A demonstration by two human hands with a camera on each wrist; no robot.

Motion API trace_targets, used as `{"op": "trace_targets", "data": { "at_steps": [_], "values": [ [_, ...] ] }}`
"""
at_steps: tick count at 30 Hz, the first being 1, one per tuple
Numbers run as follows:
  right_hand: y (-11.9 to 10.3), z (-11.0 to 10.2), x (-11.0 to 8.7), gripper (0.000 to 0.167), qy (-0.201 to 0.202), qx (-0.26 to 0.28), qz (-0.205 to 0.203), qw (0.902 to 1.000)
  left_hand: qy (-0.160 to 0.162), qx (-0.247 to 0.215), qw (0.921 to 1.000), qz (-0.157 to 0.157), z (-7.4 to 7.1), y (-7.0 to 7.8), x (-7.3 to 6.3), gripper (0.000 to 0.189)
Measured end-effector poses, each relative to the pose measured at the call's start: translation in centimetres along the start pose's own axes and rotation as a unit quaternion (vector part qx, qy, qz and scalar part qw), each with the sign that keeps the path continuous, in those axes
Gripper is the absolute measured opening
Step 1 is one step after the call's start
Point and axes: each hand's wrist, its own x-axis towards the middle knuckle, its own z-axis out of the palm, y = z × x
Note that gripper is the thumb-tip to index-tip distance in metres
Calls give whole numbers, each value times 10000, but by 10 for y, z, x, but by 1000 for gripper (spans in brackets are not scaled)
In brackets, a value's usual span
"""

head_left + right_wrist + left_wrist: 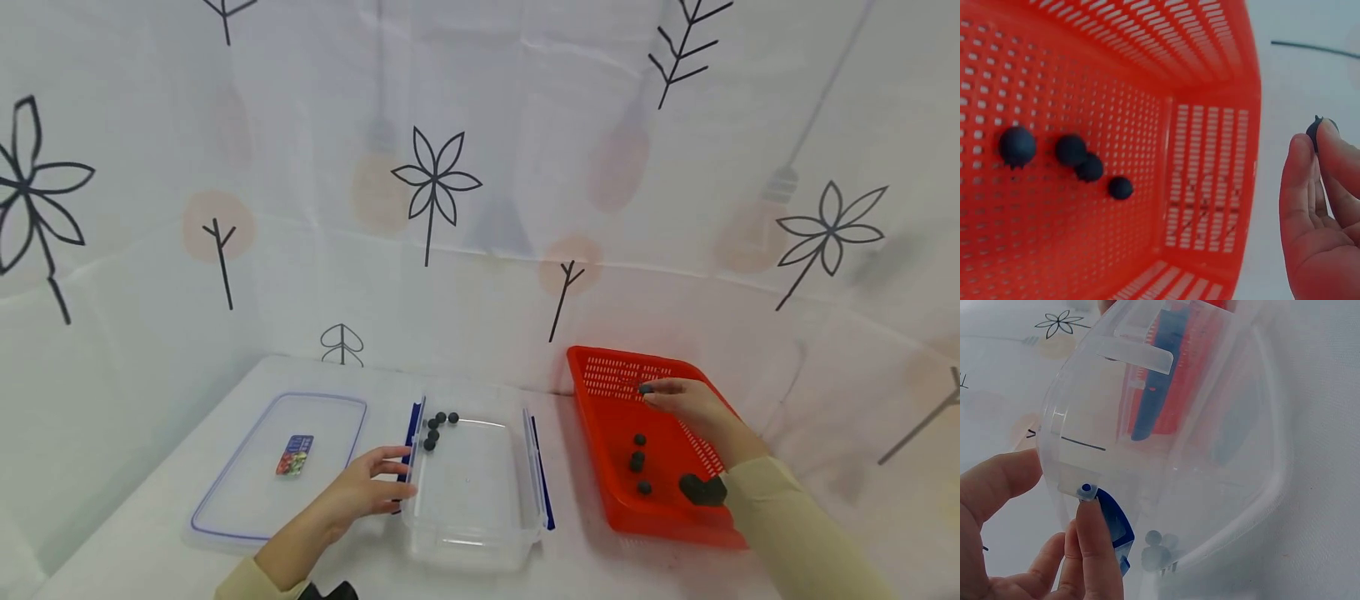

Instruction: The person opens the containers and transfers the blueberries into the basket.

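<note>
Between thumb and fingertips my right hand (686,404) pinches a dark blueberry (1314,132), held above the far part of the red basket (600,467). Several more blueberries (1017,147) lie on the basket's perforated floor. My left hand (371,485) rests against the left side of the clear plastic container (468,492), its fingers fairly straight and spread. In the left wrist view the fingertips touch the wall near a blue latch (1115,519), with the thumb at the container's edge. Several blueberries (432,424) sit inside along the container's far left side.
A clear lid (247,483) with a blue rim and a fruit label (296,455) lies on the white table (360,558), left of the container. Another blue latch (542,475) hangs along the container's right side. A patterned white cloth (480,317) stands behind the table.
</note>
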Motion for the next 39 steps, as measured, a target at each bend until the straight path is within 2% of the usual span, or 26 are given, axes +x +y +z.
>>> {"op": "trace_targets", "data": {
  "at_steps": [10,19,24,28,33,39],
  "values": [
    [30,-8,3,54,-253,603,149,9977,25,20,10000,19,0,-1,2,61],
    [47,-8,2,45,-382,421,334,9978,3,30,10000,23,0,0,0,61],
    [56,-9,0,38,-360,744,488,9954,-44,31,10000,45,1,1,0,61],
    [61,-11,2,40,-349,974,421,9937,-55,8,10000,57,1,2,-1,62],
    [63,-15,4,35,-331,1117,350,9926,-68,1,9999,91,1,2,0,62],
    [40,-15,1,50,-210,568,157,9980,-34,-16,10000,60,0,2,-1,63]
  ]
}}
